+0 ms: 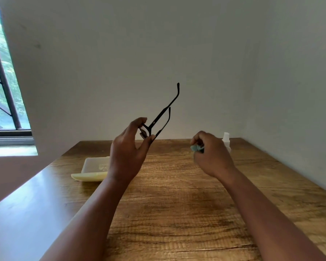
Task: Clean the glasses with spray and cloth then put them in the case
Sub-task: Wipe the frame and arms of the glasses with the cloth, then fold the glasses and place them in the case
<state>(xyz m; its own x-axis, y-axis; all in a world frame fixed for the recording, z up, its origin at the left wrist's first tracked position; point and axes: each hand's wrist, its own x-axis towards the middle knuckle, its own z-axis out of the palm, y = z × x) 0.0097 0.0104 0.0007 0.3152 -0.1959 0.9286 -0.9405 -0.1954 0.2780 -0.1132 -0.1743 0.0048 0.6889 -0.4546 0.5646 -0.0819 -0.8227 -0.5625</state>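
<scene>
The left hand (pixel 128 146) pinches the glasses (pixel 158 119) by the front, raised above the table (pixel 177 204), arms slanting up and away to the right, while the right hand (pixel 211 155), level and just right, curls round the cloth (pixel 196 147), nearest the lenses.

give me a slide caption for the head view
Left hand holds black glasses up by the front, right hand grips a cloth, open case on the table.
</scene>
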